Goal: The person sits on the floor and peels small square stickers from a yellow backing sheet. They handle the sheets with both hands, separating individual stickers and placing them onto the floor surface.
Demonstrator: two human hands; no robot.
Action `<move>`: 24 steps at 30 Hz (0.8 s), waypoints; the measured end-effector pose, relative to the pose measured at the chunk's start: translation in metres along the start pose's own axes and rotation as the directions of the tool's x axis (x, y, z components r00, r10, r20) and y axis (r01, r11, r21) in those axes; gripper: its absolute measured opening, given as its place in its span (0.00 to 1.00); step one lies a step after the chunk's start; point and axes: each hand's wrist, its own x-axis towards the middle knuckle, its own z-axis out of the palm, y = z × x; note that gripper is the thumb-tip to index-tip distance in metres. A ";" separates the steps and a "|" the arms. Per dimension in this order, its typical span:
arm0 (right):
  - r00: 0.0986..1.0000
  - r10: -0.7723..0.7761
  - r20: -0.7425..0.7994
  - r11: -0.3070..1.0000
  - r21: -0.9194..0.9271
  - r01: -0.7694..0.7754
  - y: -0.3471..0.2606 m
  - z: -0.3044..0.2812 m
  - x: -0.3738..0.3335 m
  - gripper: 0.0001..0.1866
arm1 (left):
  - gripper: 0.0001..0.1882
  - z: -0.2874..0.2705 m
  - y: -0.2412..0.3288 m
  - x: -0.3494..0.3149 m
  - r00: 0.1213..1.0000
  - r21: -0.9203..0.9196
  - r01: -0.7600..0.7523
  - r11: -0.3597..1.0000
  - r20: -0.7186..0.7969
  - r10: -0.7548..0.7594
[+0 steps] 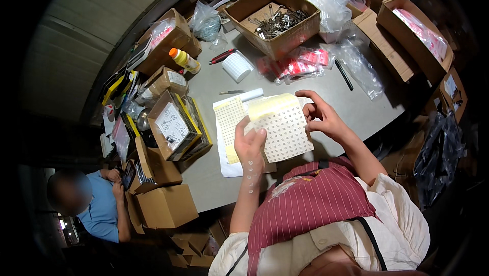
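Note:
A pale sheet of small round printed stickers (286,132) is held up over the table's front part, its yellowish top edge curling over. My left hand (249,146) grips its left side, thumb on the front. At the upper right edge, my right hand (326,120) has its fingers curled round the sheet, the fingertips partly hidden. Several small round stickers (250,176) are stuck along my left wrist and forearm. Beneath and left of the held sheet lie another yellowish sticker sheet (230,118) and white paper (224,161).
Beyond stand a carton of metal clips (272,47), red-and-white packets (300,66), a black pen (344,75), a red-black cutter (222,56), a sticker roll (237,67) and an orange-capped bottle (185,60). Boxes (175,128) line the left edge. A person in blue (99,204) sits at left.

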 end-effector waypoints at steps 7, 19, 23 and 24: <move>1.000 -0.008 0.008 1.000 -0.025 0.008 0.008 -0.001 0.002 0.39 | 0.29 0.000 0.002 0.000 1.000 -0.022 -0.003 1.000 -0.014 0.003; 0.990 -0.033 -0.139 0.999 -0.009 0.032 0.012 0.001 -0.001 0.32 | 0.33 -0.007 0.011 0.001 0.999 0.146 0.013 0.989 0.049 -0.021; 0.975 -0.105 -0.196 0.993 0.023 0.112 0.012 -0.002 0.000 0.17 | 0.32 -0.006 0.024 -0.006 0.994 0.254 0.024 0.967 0.101 -0.051; 0.979 -0.118 -0.166 0.993 -0.012 0.118 0.009 -0.003 -0.001 0.14 | 0.32 -0.008 0.025 -0.006 0.992 0.258 0.019 0.966 0.114 -0.050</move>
